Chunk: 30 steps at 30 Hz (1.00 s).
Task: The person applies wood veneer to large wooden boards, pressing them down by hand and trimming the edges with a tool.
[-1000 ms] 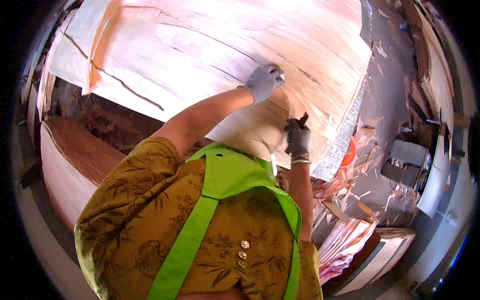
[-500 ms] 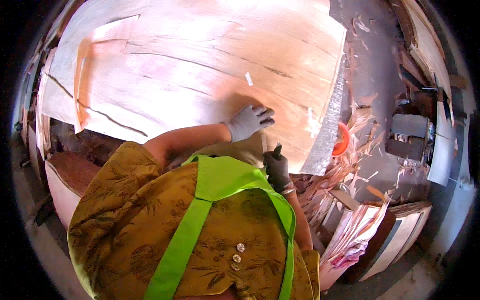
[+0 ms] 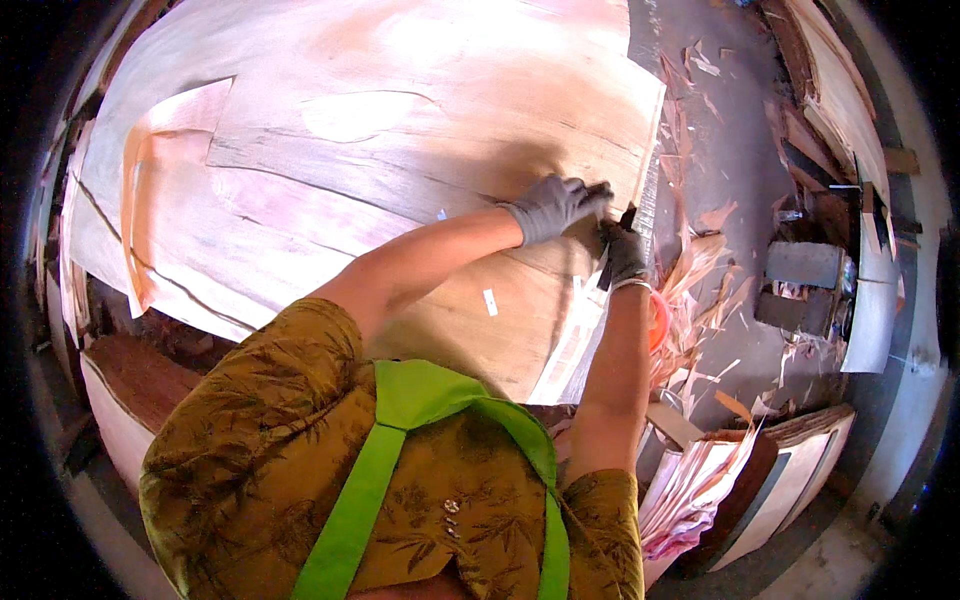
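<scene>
A large thin sheet of wood veneer (image 3: 400,150) lies spread in front of me, with dark grain lines and cracks. My left hand (image 3: 555,208), in a grey glove, is over its right part, fingers bent and drawn together; whatever is at the fingertips cannot be made out. Close beside it, at the sheet's right edge, my right hand (image 3: 627,252) wears a darker glove and is closed around a dark, narrow tool (image 3: 629,216), its kind unclear. A small white tape piece (image 3: 490,302) sits on the veneer, left of my right forearm.
A folded veneer flap (image 3: 150,200) stands up at the left. Right of the sheet are an orange-red round object (image 3: 658,322) and torn veneer scraps (image 3: 705,270) on the grey floor. Stacked boards (image 3: 785,490) stand at lower right; a grey block-like object (image 3: 803,265) is farther right.
Both hands have moved forward and right, to the sheet's right edge. My left hand's fingers, spread before, are now bent together. The view has shifted slightly.
</scene>
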Available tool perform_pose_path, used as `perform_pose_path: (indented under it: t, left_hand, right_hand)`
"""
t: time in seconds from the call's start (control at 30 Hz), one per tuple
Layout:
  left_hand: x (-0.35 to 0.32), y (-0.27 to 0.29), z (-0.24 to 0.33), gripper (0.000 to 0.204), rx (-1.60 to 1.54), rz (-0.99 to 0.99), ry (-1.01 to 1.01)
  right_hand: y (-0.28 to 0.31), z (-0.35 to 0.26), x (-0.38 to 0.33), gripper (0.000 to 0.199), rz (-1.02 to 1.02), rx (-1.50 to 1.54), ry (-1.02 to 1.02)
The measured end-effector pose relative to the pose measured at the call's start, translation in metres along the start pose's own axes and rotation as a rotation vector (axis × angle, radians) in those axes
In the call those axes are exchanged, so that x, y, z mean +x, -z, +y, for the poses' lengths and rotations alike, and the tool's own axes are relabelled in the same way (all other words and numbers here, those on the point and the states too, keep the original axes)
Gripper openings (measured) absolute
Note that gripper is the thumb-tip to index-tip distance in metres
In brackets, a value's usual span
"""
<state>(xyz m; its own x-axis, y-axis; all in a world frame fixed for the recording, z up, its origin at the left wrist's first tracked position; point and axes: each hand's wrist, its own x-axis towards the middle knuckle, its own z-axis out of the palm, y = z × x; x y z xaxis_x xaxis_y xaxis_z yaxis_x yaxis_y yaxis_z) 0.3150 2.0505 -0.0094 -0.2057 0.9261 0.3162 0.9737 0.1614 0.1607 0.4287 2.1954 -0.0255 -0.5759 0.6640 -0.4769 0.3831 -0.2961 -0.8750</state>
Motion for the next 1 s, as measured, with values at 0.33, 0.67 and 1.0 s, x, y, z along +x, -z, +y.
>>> perform_pose_path:
  t: [0.33, 0.67, 1.0]
  left_hand:
    - [0.006, -0.066, 0.009, 0.028, -0.043, -0.074, -0.018]
    - [-0.120, 0.044, 0.004, 0.053, -0.411, 0.191, 0.237]
    - [-0.467, 0.142, -0.019, 0.024, 0.094, 0.071, 0.356]
  right_hand:
    - [0.013, 0.069, -0.042, 0.015, -0.008, -1.190, 0.701]
    - [0.167, 0.010, -0.297, 0.014, 0.251, -0.943, 0.419]
    - [0.003, -0.149, -0.467, 0.025, 0.615, -0.066, 1.301]
